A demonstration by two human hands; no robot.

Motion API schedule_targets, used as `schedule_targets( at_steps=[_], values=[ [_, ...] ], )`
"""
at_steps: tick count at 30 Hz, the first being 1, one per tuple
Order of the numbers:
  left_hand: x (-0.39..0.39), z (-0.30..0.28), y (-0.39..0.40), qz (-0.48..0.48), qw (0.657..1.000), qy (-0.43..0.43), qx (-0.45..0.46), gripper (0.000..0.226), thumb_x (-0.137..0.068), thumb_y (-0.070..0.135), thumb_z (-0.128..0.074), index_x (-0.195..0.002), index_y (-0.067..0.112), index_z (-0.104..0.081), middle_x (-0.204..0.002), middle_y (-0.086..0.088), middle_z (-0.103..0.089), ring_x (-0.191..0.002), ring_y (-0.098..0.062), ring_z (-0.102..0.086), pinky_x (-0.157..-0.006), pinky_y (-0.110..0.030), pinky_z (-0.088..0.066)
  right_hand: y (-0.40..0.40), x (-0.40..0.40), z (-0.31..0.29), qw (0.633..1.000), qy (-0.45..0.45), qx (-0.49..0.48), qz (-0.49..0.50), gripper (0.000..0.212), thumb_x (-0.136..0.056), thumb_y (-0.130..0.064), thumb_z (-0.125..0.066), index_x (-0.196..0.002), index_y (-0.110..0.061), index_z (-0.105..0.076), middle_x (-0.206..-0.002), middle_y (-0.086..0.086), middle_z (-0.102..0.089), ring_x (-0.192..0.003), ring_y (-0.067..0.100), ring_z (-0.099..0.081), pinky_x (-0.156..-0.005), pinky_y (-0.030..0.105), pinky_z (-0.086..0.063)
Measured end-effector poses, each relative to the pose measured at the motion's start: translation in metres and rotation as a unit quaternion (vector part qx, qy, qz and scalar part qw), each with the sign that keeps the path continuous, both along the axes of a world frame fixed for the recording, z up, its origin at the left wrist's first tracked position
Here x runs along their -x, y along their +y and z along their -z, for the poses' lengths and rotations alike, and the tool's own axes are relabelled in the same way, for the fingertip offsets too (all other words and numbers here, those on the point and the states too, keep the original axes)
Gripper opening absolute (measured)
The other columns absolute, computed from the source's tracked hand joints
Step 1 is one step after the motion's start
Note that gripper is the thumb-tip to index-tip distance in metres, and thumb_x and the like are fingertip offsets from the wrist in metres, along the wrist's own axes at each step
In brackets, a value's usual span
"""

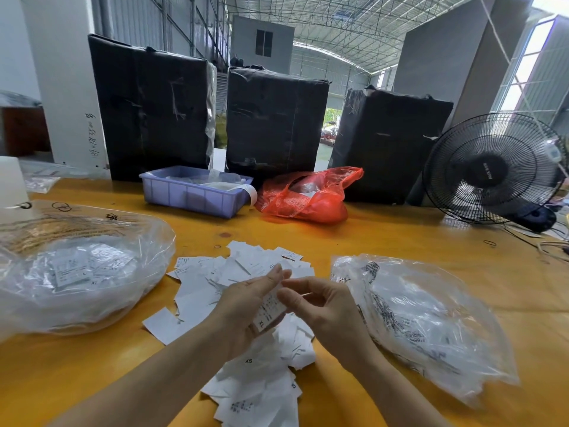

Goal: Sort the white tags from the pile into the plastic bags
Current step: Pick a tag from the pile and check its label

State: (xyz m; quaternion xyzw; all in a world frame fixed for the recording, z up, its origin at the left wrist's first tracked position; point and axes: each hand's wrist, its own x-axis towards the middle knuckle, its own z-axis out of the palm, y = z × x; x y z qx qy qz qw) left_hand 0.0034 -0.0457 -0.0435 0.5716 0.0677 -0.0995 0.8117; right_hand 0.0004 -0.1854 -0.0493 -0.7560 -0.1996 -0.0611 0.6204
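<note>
Reading the size mark is the step in hand, as far as the head view suggests: the left hand cradles a white tag marked XL against its curled fingers, printed side up, while the right hand meets the tag's upper edge, thumb and forefinger drawn together on it. Both grips therefore look closed on the one tag. To do this well, I would judge it best to peel off a single tag, confirm the letters before moving, and carry it low to the matching bag so it does not flutter away.

The tag sits between the two hands, above the pile of white tags spread over the orange worktop. A clear plastic bag on the left already holds tags, one showing XL, and lies near the left hand's side; another clear plastic bag on the right lies just beside the right wrist.

Further back stand a purple crate, a red bag and a black fan.
</note>
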Motion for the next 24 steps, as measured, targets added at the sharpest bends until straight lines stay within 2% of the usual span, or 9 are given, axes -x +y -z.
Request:
schedule_targets(
  at_steps=[2, 5, 7, 9, 12, 17, 19, 21, 24],
  values=[
    [0.0, 0.001, 0.0, 0.004, 1.0, 0.001, 0.005, 0.03, -0.076, 0.043, -0.065, -0.094, 0.021, -0.076, -0.089, -0.007, -0.074, -0.074, -0.017, -0.061, -0.056, -0.024, -0.049, 0.002, 0.001, 0.001, 1.0, 0.026, -0.012, -0.012, 0.021, -0.075, -0.015, -0.076, -0.096, -0.014, -0.072, -0.087, 0.002, -0.074, -0.077, 0.014, -0.07, -0.068, 0.023, -0.055],
    [-0.003, 0.0, 0.003, 0.04, 0.999, -0.003, -0.01, 0.042, -0.066, 0.047, -0.067, -0.098, 0.02, -0.075, -0.085, -0.009, -0.069, -0.072, -0.018, -0.061, -0.055, -0.025, -0.046, 0.0, 0.0, -0.001, 0.998, 0.039, -0.047, 0.013, 0.012, -0.08, -0.002, -0.07, -0.088, -0.01, -0.072, -0.075, 0.002, -0.072, -0.064, 0.01, -0.065, -0.058, 0.018, -0.05],
    [-0.006, 0.0, 0.008, 0.072, 0.996, -0.009, -0.059, 0.046, -0.068, 0.047, -0.067, -0.102, 0.016, -0.074, -0.084, -0.008, -0.068, -0.076, -0.019, -0.06, -0.06, -0.025, -0.046, -0.005, -0.001, -0.003, 0.996, 0.047, -0.062, 0.038, 0.008, -0.083, -0.001, -0.067, -0.083, -0.009, -0.071, -0.068, 0.002, -0.07, -0.06, 0.008, -0.062, -0.056, 0.017, -0.048],
    [-0.009, 0.0, 0.014, 0.091, 0.99, -0.02, -0.107, 0.051, -0.067, 0.044, -0.07, -0.102, 0.008, -0.072, -0.079, -0.008, -0.068, -0.069, -0.016, -0.061, -0.058, -0.022, -0.047, -0.008, -0.003, -0.004, 0.995, 0.057, -0.058, 0.055, 0.007, -0.085, -0.004, -0.065, -0.084, -0.006, -0.071, -0.068, 0.005, -0.069, -0.058, 0.008, -0.061, -0.055, 0.017, -0.048],
    [-0.011, 0.002, 0.021, 0.094, 0.983, -0.037, -0.151, 0.039, -0.066, 0.031, -0.077, -0.092, 0.002, -0.074, -0.072, -0.009, -0.068, -0.055, -0.012, -0.059, -0.049, -0.018, -0.046, -0.008, -0.004, -0.004, 0.992, 0.068, -0.073, 0.078, 0.006, -0.085, -0.003, -0.066, -0.083, -0.006, -0.071, -0.066, 0.008, -0.069, -0.055, 0.009, -0.061, -0.055, 0.018, -0.048],
    [-0.018, 0.002, 0.027, 0.078, 0.98, -0.041, -0.179, 0.025, -0.069, 0.022, -0.078, -0.086, 0.003, -0.076, -0.067, -0.008, -0.07, -0.048, -0.01, -0.056, -0.045, -0.016, -0.044, -0.009, -0.006, -0.003, 0.983, 0.053, -0.112, 0.132, 0.01, -0.08, 0.0, -0.07, -0.085, -0.008, -0.069, -0.066, 0.006, -0.071, -0.057, 0.013, -0.066, -0.055, 0.017, -0.05],
    [-0.021, 0.002, 0.032, 0.06, 0.976, -0.041, -0.203, 0.022, -0.072, 0.022, -0.078, -0.086, 0.005, -0.076, -0.063, -0.004, -0.069, -0.046, -0.009, -0.052, -0.043, -0.016, -0.04, -0.012, -0.007, -0.006, 0.98, 0.016, -0.115, 0.161, 0.012, -0.08, 0.001, -0.07, -0.085, -0.009, -0.068, -0.069, 0.006, -0.072, -0.058, 0.014, -0.067, -0.054, 0.018, -0.051],
    [-0.025, 0.002, 0.039, 0.031, 0.975, -0.043, -0.217, 0.021, -0.074, 0.023, -0.077, -0.087, 0.007, -0.076, -0.059, -0.002, -0.067, -0.044, -0.008, -0.048, -0.04, -0.017, -0.036, -0.021, -0.01, -0.014, 0.97, -0.073, -0.083, 0.216, 0.016, -0.081, 0.0, -0.069, -0.084, -0.016, -0.067, -0.069, 0.003, -0.072, -0.058, 0.013, -0.068, -0.055, 0.019, -0.053],
    [-0.029, -0.005, 0.051, -0.003, 0.973, -0.048, -0.225, 0.018, -0.078, 0.02, -0.074, -0.087, 0.005, -0.074, -0.058, -0.004, -0.067, -0.038, -0.008, -0.046, -0.036, -0.016, -0.035, -0.056, -0.017, -0.028, 0.911, -0.221, 0.032, 0.346, 0.015, -0.083, -0.002, -0.067, -0.086, -0.016, -0.068, -0.074, 0.004, -0.071, -0.063, 0.018, -0.069, -0.064, 0.032, -0.057]
  ],
)
